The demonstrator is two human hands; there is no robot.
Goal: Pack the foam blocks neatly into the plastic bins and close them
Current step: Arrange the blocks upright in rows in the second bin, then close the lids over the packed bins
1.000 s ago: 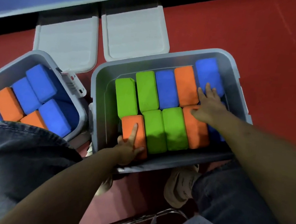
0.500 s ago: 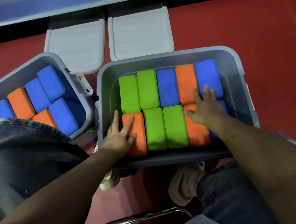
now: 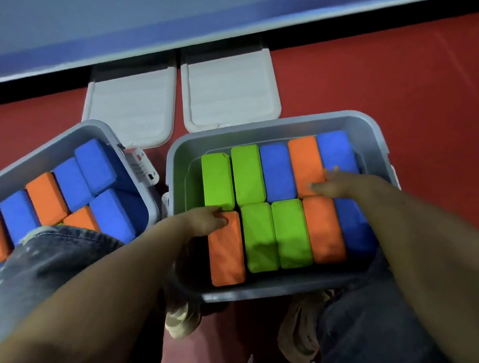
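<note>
On the red floor [image 3: 420,82], both flat, relaxed hands press foam blocks [image 3: 262,237] in the right bin [image 3: 250,296].

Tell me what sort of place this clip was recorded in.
Probably an indoor play or activity room, though that is a guess. The grey plastic bins of foam blocks sit on a red floor, beside a blue-and-white edge that may be a mat or table. The person appears seated.
</note>
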